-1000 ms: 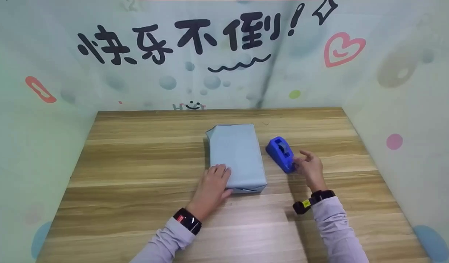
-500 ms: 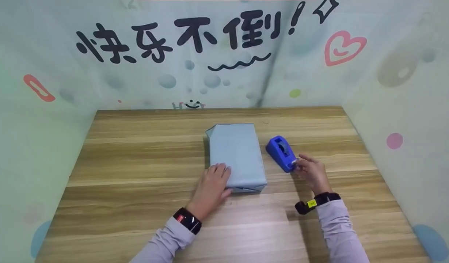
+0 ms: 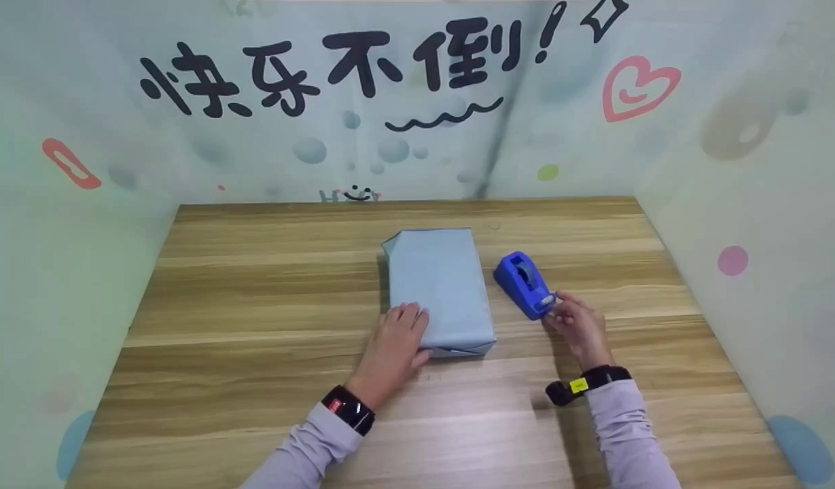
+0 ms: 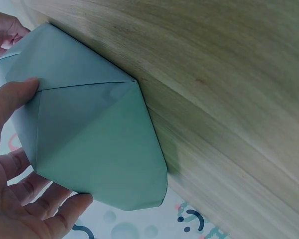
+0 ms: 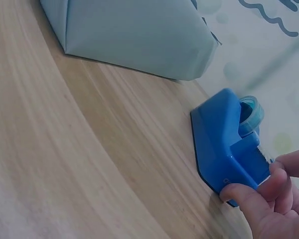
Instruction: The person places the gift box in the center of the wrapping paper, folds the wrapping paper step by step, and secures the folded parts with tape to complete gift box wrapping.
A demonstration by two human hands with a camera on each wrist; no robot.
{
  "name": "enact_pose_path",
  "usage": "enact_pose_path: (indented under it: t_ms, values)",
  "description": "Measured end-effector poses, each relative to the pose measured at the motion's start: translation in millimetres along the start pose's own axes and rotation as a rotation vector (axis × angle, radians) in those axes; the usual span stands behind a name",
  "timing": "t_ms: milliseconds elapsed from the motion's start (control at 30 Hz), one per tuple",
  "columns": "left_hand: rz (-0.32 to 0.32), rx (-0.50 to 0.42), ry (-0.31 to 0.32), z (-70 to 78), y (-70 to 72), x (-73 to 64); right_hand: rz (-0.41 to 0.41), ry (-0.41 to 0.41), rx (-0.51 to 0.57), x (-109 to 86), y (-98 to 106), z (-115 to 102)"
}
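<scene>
A box wrapped in pale blue-grey paper (image 3: 441, 285) lies on the wooden table. My left hand (image 3: 393, 346) holds its near left corner, fingers over the top and thumb against the folded near end. In the left wrist view that thumb (image 4: 22, 94) lies by a paper fold. To the right of the box stands a blue tape dispenser (image 3: 520, 285) with a roll of clear tape (image 5: 251, 117) in it. My right hand (image 3: 580, 329) grips the dispenser's cutter end, thumb on its front and fingertips by the serrated edge. Any tape between those fingers is too small to make out.
The wood-grain table (image 3: 254, 292) runs back to a printed backdrop (image 3: 417, 163) with black lettering. Similar printed panels rise along the left and right sides. Both wrists wear black straps, the right one with a camera (image 3: 561, 392).
My right hand has shifted slightly right and down around the dispenser's cutter end, whose pale tip shows more now. The left hand, the box and the dispenser stay in place.
</scene>
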State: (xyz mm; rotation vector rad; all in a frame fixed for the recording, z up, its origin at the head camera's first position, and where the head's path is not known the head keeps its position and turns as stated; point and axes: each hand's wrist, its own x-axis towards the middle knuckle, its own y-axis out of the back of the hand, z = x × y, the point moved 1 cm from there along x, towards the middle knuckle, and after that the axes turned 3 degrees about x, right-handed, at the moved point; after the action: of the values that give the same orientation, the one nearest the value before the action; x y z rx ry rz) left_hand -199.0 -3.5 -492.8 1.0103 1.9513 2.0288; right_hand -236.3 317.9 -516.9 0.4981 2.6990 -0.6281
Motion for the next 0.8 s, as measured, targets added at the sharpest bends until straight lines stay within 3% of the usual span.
enact_pose_path:
  t_ms: [200,467,633,800]
  values:
    - [-0.012,-0.020,0.004,-0.4,-0.6,0.1,0.035,0.023,-0.031,-2.2,2,3]
    - [-0.029,-0.031,0.006,-0.3,0.1,-0.2,0.010,-0.001,-0.283,-8.6,7,0]
    - [-0.013,-0.027,0.005,-0.3,-0.3,-0.7,0.013,0.043,-0.515,-8.5,11,-1]
    - [-0.003,0.022,0.000,0.2,0.1,-0.7,0.024,0.071,-0.587,-7.0,11,-1]
